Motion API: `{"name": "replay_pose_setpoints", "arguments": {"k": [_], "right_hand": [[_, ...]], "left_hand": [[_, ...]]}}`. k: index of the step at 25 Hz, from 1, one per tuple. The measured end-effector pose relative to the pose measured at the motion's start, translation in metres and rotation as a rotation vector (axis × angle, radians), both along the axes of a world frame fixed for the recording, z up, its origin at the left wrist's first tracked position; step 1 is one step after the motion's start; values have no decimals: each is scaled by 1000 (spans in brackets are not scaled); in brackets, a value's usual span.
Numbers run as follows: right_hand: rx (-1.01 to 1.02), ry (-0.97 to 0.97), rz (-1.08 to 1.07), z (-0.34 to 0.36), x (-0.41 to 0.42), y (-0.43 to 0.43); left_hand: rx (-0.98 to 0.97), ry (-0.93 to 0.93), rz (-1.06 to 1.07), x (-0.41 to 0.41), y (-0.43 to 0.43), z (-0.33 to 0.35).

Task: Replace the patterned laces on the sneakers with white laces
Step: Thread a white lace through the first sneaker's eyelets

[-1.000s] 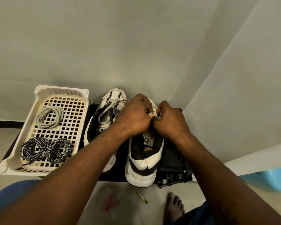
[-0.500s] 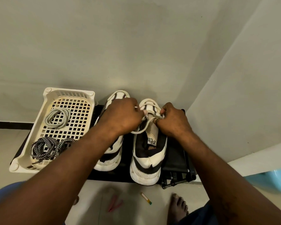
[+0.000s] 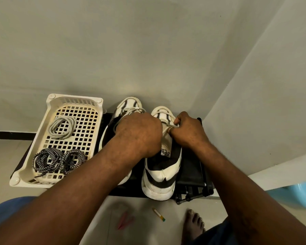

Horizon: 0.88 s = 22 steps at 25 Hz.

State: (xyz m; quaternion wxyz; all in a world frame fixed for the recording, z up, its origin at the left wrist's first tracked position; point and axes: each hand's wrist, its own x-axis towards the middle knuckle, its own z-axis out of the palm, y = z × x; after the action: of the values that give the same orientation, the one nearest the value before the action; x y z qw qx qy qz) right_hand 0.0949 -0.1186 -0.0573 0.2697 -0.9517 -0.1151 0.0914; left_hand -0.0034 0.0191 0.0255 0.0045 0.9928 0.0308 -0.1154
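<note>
Since the 2 patterned laces (image 3: pixel 58 160) lie coiled in the near end of the basket (image 3: pixel 74 99) at the table's (image 3: pixel 191 167) left edge, both sneakers look already stripped, and the work now is threading white. Another pale lace (image 3: pixel 62 127) sits coiled in the basket's far end, probably kept within reach for later. The left sneaker (image 3: pixel 129 105) and right sneaker (image 3: pixel 162 174) stand side by side, toes to the far edge and heels at the near edge, so the eyelets face the person. The right hand (image 3: pixel 187 131) pinches the white lace (image 3: pixel 166 123) at the right-side eyelets of the right sneaker, near its toe, likely to pull a crossing snug. That lace runs taut across the tongue toward the left hand (image 3: pixel 138 135), which hovers over the gap between the 2 sneakers with its back up and its fingers curled down out of sight; I cannot tell whether it grips the lace's other end or merely steadies the shoe. White lacing also shows at the left sneaker's toe, though most of that shoe is hidden by the left hand. I judge the right sneaker only begun, with the upper eyelets yet to fill.
</note>
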Motion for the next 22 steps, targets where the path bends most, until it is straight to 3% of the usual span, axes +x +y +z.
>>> {"name": "replay_pose_setpoints", "arguments": {"k": [4,5,9,11,12,13,16,17,22], "right_hand": [[18,17,-9,0,-1,1],[23,22,-15,0,-2,1],[43,13,-19,0,-3,1],[43,17,-24,2,-3,0],[41,25,-26,3,-3,0],[44,32,-25,3,-3,0],[38,54,-24,2,-2,0],[45,80,-27,2,-1,-1],[318,239,-74,9,11,-8]], "left_hand": [[-134,-191,-117,-1,6,-13],[-328,-236,-95,0,10,-18],[-1526,-248,228,1,15,-11],[-1856,-165,288,-1,16,4],[-1868,-125,338,-1,17,7],[-1720,-120,386,1,20,7],[-704,-244,344,9,31,-19],[-513,-234,309,8,30,-25],[-250,-51,173,10,20,-40]]}}
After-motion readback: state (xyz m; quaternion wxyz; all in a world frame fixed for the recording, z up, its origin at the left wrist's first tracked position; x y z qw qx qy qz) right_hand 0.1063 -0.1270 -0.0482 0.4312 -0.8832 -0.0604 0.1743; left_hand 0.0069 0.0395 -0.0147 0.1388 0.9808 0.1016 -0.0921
